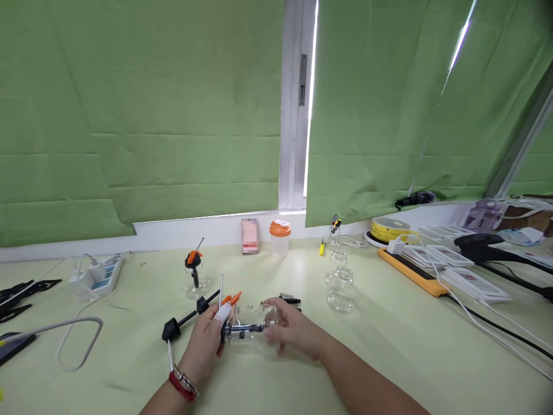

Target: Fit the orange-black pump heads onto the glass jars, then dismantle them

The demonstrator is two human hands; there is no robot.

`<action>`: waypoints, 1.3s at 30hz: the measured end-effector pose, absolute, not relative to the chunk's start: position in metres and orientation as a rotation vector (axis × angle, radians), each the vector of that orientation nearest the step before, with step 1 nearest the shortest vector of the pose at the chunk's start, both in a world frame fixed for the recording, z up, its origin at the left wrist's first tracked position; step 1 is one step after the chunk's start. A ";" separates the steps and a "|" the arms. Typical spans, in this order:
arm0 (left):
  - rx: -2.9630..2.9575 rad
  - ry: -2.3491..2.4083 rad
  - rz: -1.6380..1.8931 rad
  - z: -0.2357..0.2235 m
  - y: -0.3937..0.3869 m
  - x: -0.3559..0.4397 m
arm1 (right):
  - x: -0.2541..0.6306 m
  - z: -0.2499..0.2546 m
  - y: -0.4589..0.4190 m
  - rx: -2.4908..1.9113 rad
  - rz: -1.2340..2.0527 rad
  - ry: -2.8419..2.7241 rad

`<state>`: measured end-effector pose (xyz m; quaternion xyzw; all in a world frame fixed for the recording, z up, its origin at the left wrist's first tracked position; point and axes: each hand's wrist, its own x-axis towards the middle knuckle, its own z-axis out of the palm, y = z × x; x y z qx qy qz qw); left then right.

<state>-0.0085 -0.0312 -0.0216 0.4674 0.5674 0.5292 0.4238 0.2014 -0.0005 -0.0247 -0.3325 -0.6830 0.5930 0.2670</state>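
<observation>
My left hand (206, 337) is closed on the black end of a metal-shafted mechanism (246, 329), whose shaft lies sideways inside a clear glass jar (254, 343). My right hand (294, 329) grips the other end of that jar. A thin metal rod (222, 288) sticks up by my left fingers, and one finger has a white wrap. Just beyond the left hand lies an orange part (233, 298). Two rods with black knobs (171, 329) rest to its left. Black parts with a spring (289, 299) lie behind my right hand.
A similar glass jar with a black and orange top (193, 265) stands at left. Several glass jars (340, 294) stand in a row at right. An orange-lidded cup (280, 239) is at the wall. A power strip (410, 274), cables and white packs (475, 282) occupy the right.
</observation>
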 end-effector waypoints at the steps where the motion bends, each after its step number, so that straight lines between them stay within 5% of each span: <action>1: 1.139 1.417 1.316 -0.021 -0.031 -0.009 | 0.202 -0.022 -0.002 -0.895 1.409 -1.949; 6: 0.939 1.379 1.253 -0.021 -0.030 -0.011 | 0.205 -0.005 -0.009 -0.581 0.340 -2.396; 9: 0.889 1.348 1.242 -0.020 -0.032 -0.014 | 0.205 0.000 -0.014 -0.452 0.072 -2.482; 13: 0.938 1.316 1.330 -0.017 -0.033 -0.016 | 0.202 -0.004 -0.018 -0.527 0.362 -2.337; 19: 1.152 1.384 1.380 -0.019 -0.032 -0.015 | 0.194 -0.018 -0.012 -0.938 1.593 -1.771; 21: 1.175 1.393 1.355 -0.021 -0.031 -0.014 | 0.196 -0.017 -0.012 -0.963 1.500 -1.840; 29: 1.034 1.466 1.305 -0.026 -0.026 -0.021 | 0.220 -0.006 -0.017 -0.638 0.284 -2.431; 35: 1.070 1.511 1.330 -0.028 -0.025 -0.019 | 0.275 -0.022 -0.019 -0.835 0.076 -2.197; 39: 1.036 1.495 1.313 -0.027 -0.025 -0.015 | 0.316 -0.036 -0.017 -1.126 0.165 -1.567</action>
